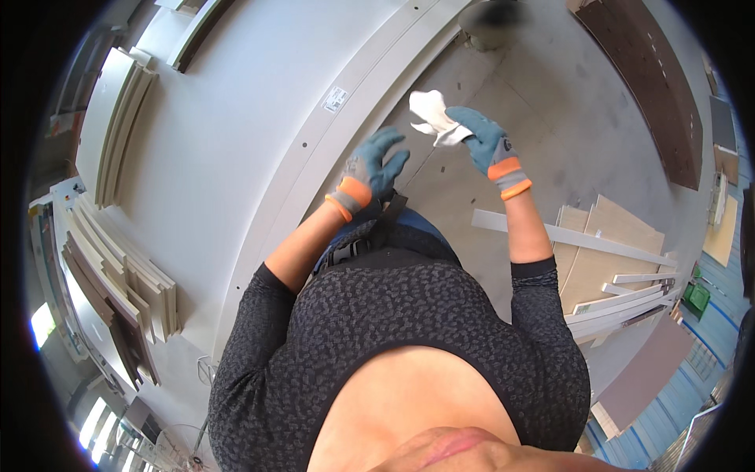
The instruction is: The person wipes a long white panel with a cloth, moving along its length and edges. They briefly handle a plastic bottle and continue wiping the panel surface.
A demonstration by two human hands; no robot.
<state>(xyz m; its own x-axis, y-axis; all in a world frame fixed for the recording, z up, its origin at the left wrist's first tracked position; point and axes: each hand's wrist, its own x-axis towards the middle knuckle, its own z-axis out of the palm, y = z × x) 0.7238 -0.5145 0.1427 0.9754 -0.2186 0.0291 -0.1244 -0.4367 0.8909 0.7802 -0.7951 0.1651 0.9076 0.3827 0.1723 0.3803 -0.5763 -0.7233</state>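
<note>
Both my hands wear blue-grey work gloves with orange cuffs. My right hand (481, 141) is closed on a crumpled white cloth (434, 118), which sticks out to the left of the fingers. The cloth is in the air over the grey floor. My left hand (374, 167) is raised near the edge of a large white table (236, 134); its fingers are apart and hold nothing. A gap separates the left fingers from the cloth.
Stacked boards (118, 126) and more panels (126, 267) lie along the table's left side. At the right, light panels and strips (605, 236) lean near a green box (697, 297). A long dark brown board (649, 79) stands at the upper right. A dark round object (489, 23) is at the top.
</note>
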